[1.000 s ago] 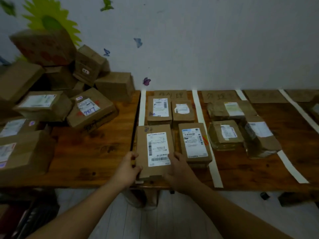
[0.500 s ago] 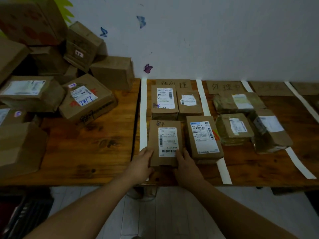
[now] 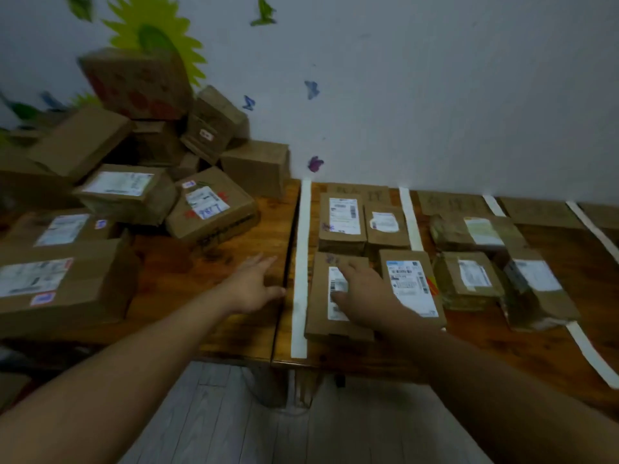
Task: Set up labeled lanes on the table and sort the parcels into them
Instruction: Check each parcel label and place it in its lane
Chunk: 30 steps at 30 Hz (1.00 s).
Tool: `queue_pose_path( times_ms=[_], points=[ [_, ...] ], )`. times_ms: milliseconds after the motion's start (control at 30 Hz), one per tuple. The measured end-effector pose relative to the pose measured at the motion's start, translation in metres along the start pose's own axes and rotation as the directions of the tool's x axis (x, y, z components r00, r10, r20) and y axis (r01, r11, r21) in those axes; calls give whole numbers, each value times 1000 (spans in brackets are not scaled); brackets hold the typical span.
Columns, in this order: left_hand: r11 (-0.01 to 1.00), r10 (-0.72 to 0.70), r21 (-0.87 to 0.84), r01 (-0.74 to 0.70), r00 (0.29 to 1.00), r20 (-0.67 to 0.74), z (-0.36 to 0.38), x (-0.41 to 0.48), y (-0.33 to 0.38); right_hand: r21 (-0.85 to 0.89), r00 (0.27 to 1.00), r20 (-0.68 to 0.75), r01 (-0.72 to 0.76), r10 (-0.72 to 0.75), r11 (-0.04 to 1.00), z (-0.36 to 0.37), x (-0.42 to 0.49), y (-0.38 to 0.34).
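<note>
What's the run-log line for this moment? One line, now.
left hand: open, above table left of tape strip | right hand: open, over near-left lane parcel, contact unclear | pile: unsorted, far left

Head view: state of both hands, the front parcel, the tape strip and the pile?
Left hand: open, fingers spread over bare table, holding nothing.
Right hand: open, over the front parcel's label, contact unclear.
Front parcel: flat, label up, in the first lane.
Tape strip: flat, just left of that parcel.
Pile of boxes: heaped far left, outside the lanes.
</note>
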<state>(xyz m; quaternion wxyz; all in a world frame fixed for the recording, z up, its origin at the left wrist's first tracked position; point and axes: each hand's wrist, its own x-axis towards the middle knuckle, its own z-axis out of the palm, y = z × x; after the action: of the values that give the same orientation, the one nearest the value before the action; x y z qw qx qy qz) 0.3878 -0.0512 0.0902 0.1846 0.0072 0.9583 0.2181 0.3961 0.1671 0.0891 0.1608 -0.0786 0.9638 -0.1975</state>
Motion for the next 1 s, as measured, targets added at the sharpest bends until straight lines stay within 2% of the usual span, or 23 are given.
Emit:
queue_pose_path(
  times_ms=[100,233,333,467,733,1000],
  points=[
    [998,-64,-12,64,996,-69,-40,-21,-22,-42,993,-6,116,-116,992,-26,10,-29],
    [990,-139,-6,140,976,-170,-85,-47,-64,-23,983,-26,184,-184,983,-46,14,-79],
    [978,-206,-71,194,946,-250,-119,-59,-103,-43,969,-26,244,-245,969,-50,22,-122],
    [978,-206,-103,183,925,-320,-162,-69,-162,-1,956,-30,291,-291,957,-41,48,-189],
    [949,-306,-171,265,903,-300,-230,-68,-281,7,965,-33,260,-259,966,-4,109,-316],
    [909,-339,-332,250,909,-243,-244,-23,-315,41,979,-4,205,-205,978,10,168,-349]
  ],
)
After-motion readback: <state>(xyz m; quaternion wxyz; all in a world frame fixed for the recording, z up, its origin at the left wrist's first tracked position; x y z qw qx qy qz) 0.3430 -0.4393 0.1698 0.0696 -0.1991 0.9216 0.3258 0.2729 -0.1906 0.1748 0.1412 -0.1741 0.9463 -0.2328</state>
